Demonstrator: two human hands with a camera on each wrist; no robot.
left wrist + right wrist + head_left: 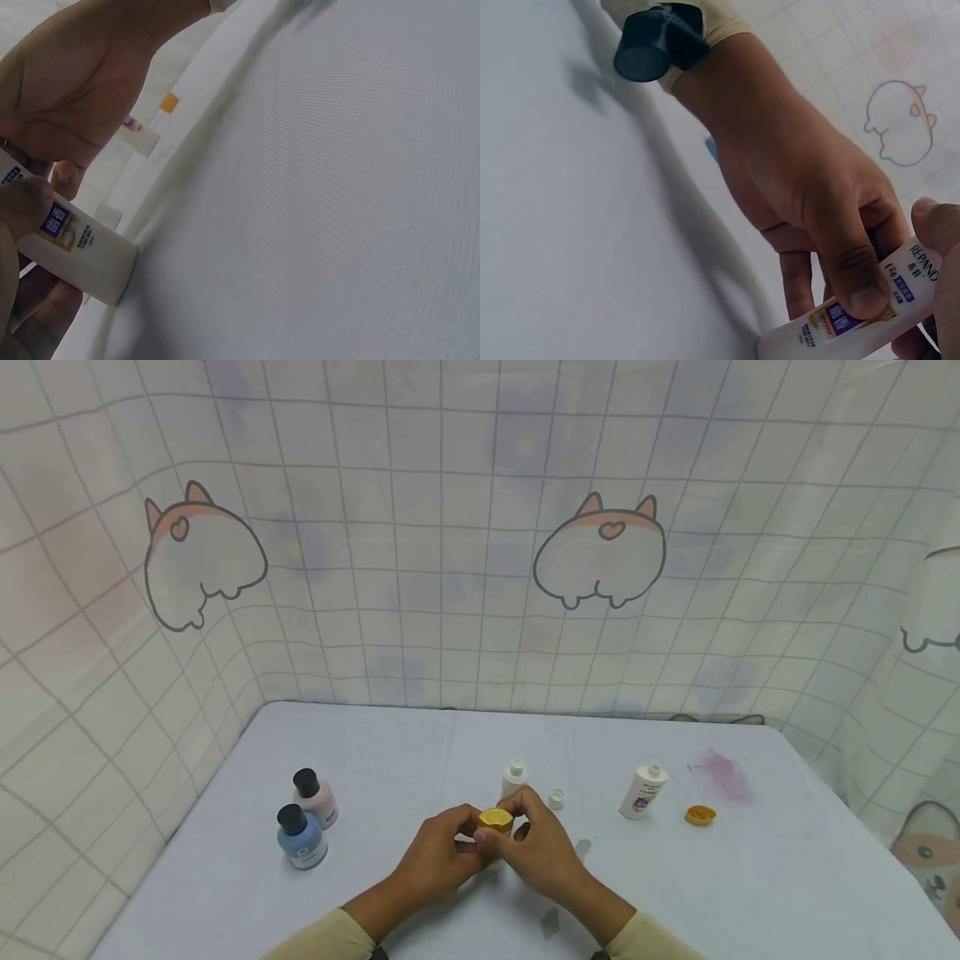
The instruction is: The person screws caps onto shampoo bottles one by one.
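Observation:
At the front middle of the table, both hands meet around a white bottle with a purple label and a gold cap. My left hand grips the bottle's body, its thumb across the label in the right wrist view. The right hand pinches the gold cap between thumb and forefinger. In the head view the hands hide most of the bottle, which stands roughly upright. Just behind them is a second white bottle with no cap on, and a small white cap lies beside it.
To the right stand an uncapped white bottle and a loose gold cap. A blue bottle and a pink bottle, both black-capped, stand on the left. A pinkish stain marks the white tabletop.

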